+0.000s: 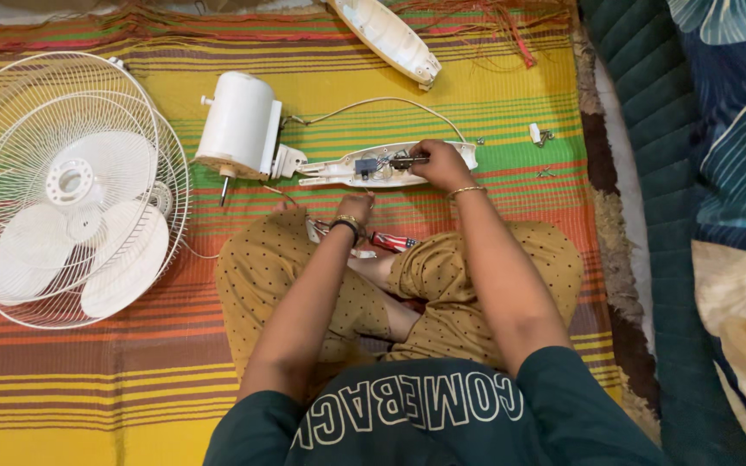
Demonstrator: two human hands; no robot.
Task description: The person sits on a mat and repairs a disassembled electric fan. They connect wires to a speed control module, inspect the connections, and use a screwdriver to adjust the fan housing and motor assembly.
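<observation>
1. White plastic parts of a taken-apart fan lie spread over a striped mat (477, 78) on the floor, and the person sits cross-legged at its near side.
2. The landmark is the open base housing (364, 168), a long white shell lying flat just beyond the knees, its inner side up so that a small dark switch block and wiring show.
3. The right hand (440, 164) rests on the right part of this housing, fingers closed narrowly around a small dark-tipped tool or part pressed into the shell; exactly what it grips is too small to tell.
4. The left hand (357, 207) hovers just in front of the housing, fingers curled toward the lap; whether it holds anything I cannot tell.
5. Left of the housing and joined to it stands the white motor casing (239, 125), with its shaft pointing toward the person.
6. Well to the left of the housing lie the wire guard (10, 112) and the fan blades (88, 233) inside it, already off the motor.
7. Beyond the housing, at the far edge of the mat, lies the matching base cover (390, 39), removed and set aside.
8. Right of the housing lie a few loose small fittings (539, 135), and a red-handled tool (393, 242) rests on the lap in front of it.
9. Judging from this, the dismantling looks complete and the work inside the housing is under way; closing the cover and refitting the blades and guard remain.
</observation>
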